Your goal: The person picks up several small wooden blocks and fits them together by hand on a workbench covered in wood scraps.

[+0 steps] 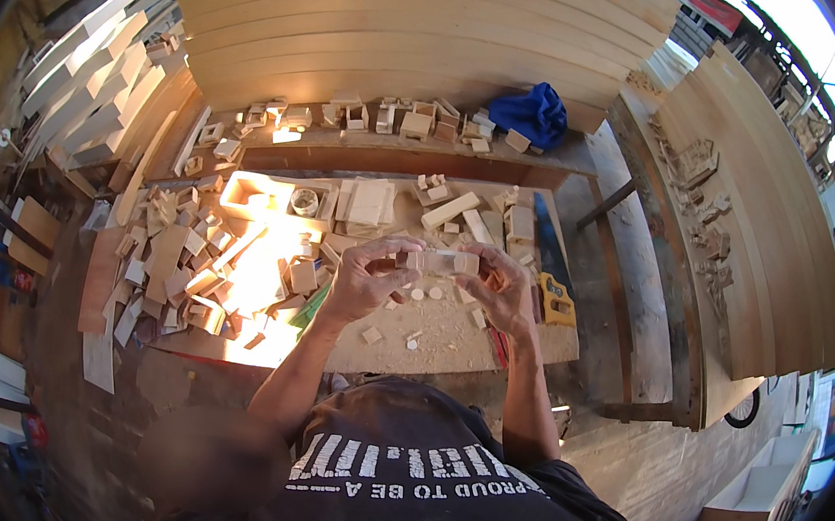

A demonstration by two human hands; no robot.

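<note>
Between my two hands, above the middle of the workbench, is a small light wooden piece point(440, 262) with darker parts near its ends. My left hand point(372, 274) pinches its left end, and my right hand point(505, 289) grips its right end. Under it on the bench point(400, 334) lie small round wooden discs point(435, 293), little offcuts point(372, 336) and shavings. Just right of my right hand rests a handsaw with a yellow handle point(558, 301) and a blue blade point(548, 235). Finer detail of the held piece is too small to make out.
A heap of wood offcuts point(171, 267) covers the bench's left side, partly in glaring sunlight. Behind stand a wooden box point(253, 194), a round container point(305, 201) and flat boards point(368, 203). Small wooden blocks and a blue cloth point(532, 114) line a shelf before stacked planks point(409, 39).
</note>
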